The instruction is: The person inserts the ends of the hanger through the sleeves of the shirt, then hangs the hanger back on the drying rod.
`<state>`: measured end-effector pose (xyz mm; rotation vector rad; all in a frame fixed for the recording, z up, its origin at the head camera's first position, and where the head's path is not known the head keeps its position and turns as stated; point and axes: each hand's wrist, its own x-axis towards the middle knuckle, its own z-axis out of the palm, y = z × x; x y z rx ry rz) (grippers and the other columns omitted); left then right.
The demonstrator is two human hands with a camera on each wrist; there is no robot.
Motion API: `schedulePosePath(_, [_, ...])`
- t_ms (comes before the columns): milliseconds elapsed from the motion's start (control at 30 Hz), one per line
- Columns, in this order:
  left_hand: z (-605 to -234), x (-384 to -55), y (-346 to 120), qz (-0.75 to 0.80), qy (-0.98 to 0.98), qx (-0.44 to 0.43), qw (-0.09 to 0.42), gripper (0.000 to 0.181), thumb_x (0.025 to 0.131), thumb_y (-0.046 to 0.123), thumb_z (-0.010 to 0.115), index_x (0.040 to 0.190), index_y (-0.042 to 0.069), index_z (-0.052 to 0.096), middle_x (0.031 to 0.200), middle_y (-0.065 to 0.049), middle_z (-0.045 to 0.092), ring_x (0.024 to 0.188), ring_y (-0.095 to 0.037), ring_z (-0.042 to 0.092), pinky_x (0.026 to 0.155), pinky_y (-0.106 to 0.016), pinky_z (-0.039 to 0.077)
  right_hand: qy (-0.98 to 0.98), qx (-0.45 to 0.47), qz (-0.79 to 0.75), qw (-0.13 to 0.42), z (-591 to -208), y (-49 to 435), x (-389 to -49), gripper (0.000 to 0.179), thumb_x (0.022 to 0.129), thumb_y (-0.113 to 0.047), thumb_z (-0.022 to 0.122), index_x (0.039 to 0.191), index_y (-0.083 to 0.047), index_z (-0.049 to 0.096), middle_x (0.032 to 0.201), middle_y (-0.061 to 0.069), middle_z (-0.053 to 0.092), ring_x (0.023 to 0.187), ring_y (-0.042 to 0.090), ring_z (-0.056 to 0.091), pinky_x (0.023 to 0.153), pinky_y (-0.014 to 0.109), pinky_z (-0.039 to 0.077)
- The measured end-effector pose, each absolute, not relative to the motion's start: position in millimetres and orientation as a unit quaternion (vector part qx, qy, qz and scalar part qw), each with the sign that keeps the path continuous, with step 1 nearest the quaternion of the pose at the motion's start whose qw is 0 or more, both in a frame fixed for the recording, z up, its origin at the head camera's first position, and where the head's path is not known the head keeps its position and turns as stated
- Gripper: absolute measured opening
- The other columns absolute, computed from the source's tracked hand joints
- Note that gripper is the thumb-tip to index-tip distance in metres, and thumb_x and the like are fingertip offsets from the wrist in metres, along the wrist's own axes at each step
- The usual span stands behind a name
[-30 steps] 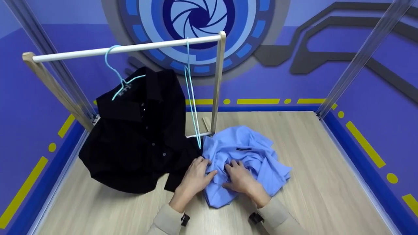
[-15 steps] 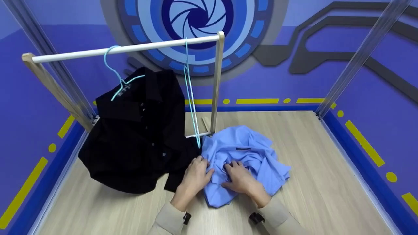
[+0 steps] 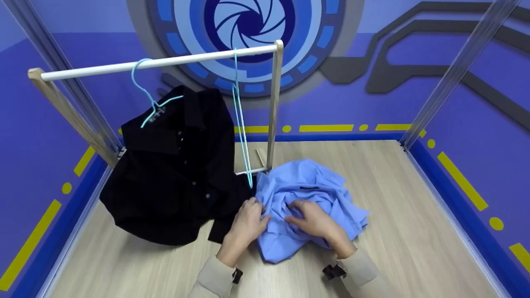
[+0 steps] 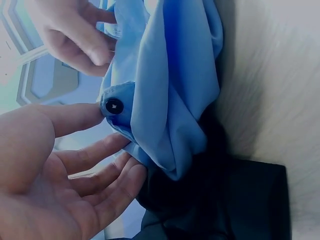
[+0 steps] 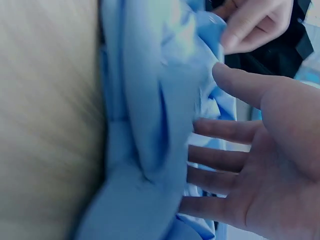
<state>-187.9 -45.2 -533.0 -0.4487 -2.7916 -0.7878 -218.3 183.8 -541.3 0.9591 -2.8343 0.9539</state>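
Note:
A crumpled light-blue shirt (image 3: 308, 171) lies in a heap on the wooden surface, its dark collar label facing up. My left hand (image 3: 247, 219) grips the left edge of this shirt. The left wrist view shows its thumb at a dark button (image 4: 114, 106), with the fingers under the cloth just below. Over the middle of the heap is my right hand (image 3: 315, 221), thumb apart from the fingers. In the right wrist view the fingers of the right hand (image 5: 270, 150) reach fairly straight to the cloth without curling round it.
Left of the heap, a black shirt (image 3: 165, 190) hangs on a light-blue hanger (image 3: 143, 85) from a rack with a white rail (image 3: 186, 59). A bare light-blue hanger (image 3: 236, 70) hangs near the rack's right post (image 3: 274, 103). Blue-purple walls (image 3: 339, 107) enclose the sides and back.
My right hand has lifted out of the shirt's folds and shifted slightly right, its fingers loosening. The left hand keeps its place at the shirt's left edge.

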Motion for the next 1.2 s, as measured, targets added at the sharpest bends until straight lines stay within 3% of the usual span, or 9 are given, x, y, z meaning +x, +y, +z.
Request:
schedulePosePath(267, [-533, -188, -46, -0.282, -0.940, -0.152, 0.113, 0.023, 0.084, 0.012, 0.085, 0.078, -0.001, 0.067, 0.099, -0.016, 0.057, 0.093, -0.038, 0.061, 0.082, -0.048, 0.052, -0.898, 0.246, 0.349, 0.110, -519, 203, -228, 0.008, 0.090, 0.002, 0.074, 0.098, 0.003, 0.072, 0.095, 0.016, 0.072, 0.088, 0.034, 0.070, 0.079, 0.050, 0.057])
schedulePosePath(433, [-534, -188, -46, -0.283, -0.940, -0.154, 0.113, 0.024, 0.084, 0.012, 0.085, 0.081, -0.003, 0.067, 0.101, -0.017, 0.055, 0.092, -0.037, 0.060, 0.083, -0.048, 0.052, -0.905, 0.203, 0.345, 0.146, -507, 217, -233, 0.022, 0.085, 0.014, 0.063, 0.101, 0.002, 0.071, 0.102, 0.016, 0.070, 0.098, 0.034, 0.066, 0.086, 0.051, 0.053])
schedulePosePath(533, [-534, -188, -46, -0.283, -0.940, -0.157, 0.111, 0.023, 0.085, 0.013, 0.085, 0.083, -0.003, 0.067, 0.102, -0.017, 0.055, 0.091, -0.037, 0.061, 0.082, -0.048, 0.052, -0.916, 0.185, 0.319, 0.156, -506, 226, -235, 0.031, 0.081, 0.018, 0.058, 0.107, 0.004, 0.070, 0.110, 0.020, 0.067, 0.107, 0.041, 0.061, 0.091, 0.054, 0.048])
schedulePosePath(667, [-535, -188, -47, -0.281, -0.941, -0.156, 0.106, 0.024, 0.085, 0.014, 0.084, 0.084, -0.003, 0.068, 0.101, -0.017, 0.056, 0.090, -0.037, 0.061, 0.081, -0.048, 0.052, -0.937, 0.179, 0.271, 0.131, -506, 238, -237, 0.048, 0.075, 0.021, 0.051, 0.121, 0.009, 0.064, 0.121, 0.030, 0.060, 0.116, 0.052, 0.052, 0.097, 0.061, 0.043])
schedulePosePath(833, [-535, -188, -47, -0.282, -0.941, -0.154, 0.106, 0.025, 0.085, 0.015, 0.084, 0.080, -0.001, 0.066, 0.099, -0.015, 0.055, 0.086, -0.035, 0.062, 0.077, -0.048, 0.053, -0.955, 0.176, 0.235, 0.047, -505, 251, -235, 0.066, 0.075, 0.023, 0.048, 0.140, 0.013, 0.050, 0.135, 0.035, 0.053, 0.128, 0.054, 0.046, 0.106, 0.061, 0.038])
schedulePosePath(967, [-535, -189, -47, -0.290, -0.939, -0.152, 0.103, 0.024, 0.085, 0.014, 0.084, 0.083, -0.002, 0.067, 0.099, -0.015, 0.053, 0.084, -0.035, 0.062, 0.076, -0.048, 0.053, -0.954, 0.190, 0.230, 0.015, -504, 258, -235, 0.061, 0.078, 0.023, 0.046, 0.138, 0.015, 0.051, 0.134, 0.033, 0.057, 0.128, 0.051, 0.050, 0.109, 0.057, 0.038])
schedulePosePath(1200, [-534, -186, -47, -0.309, -0.936, -0.140, 0.096, 0.024, 0.085, 0.013, 0.084, 0.096, -0.003, 0.070, 0.095, -0.014, 0.052, 0.080, -0.038, 0.064, 0.071, -0.048, 0.054, -0.955, 0.193, 0.223, 0.002, -507, 268, -243, 0.065, 0.071, 0.024, 0.047, 0.135, 0.015, 0.054, 0.131, 0.032, 0.059, 0.125, 0.051, 0.053, 0.108, 0.057, 0.039])
